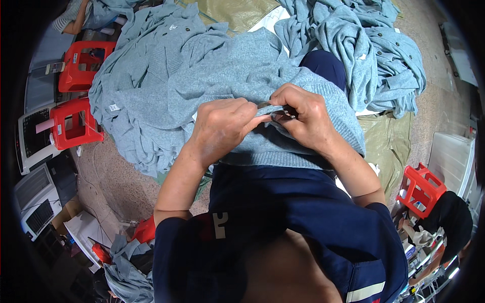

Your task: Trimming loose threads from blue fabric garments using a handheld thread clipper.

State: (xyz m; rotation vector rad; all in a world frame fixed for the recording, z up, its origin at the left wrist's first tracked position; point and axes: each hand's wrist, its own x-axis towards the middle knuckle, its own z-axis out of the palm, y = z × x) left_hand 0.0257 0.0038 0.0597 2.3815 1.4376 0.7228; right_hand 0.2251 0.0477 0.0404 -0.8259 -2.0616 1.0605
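Dark blue shirt (303, 222) fills the bottom of the view. Above it, the left hand (222, 126) pinches a fold of the grey-blue sweater (227, 70) on the person's lap. The right hand (305, 118) is closed on a small metal tool (283, 112) at that fold. Many more sweaters (369, 55) lie piled nearby, so lots looks left.

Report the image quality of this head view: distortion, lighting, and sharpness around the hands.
Head view: fisheye bending with a black vignette at the rim; even, soft light with no glare; the left hand and right hand pinching the grey-blue knitted sweater are sharp; the small dark tool between them is too small to identify.
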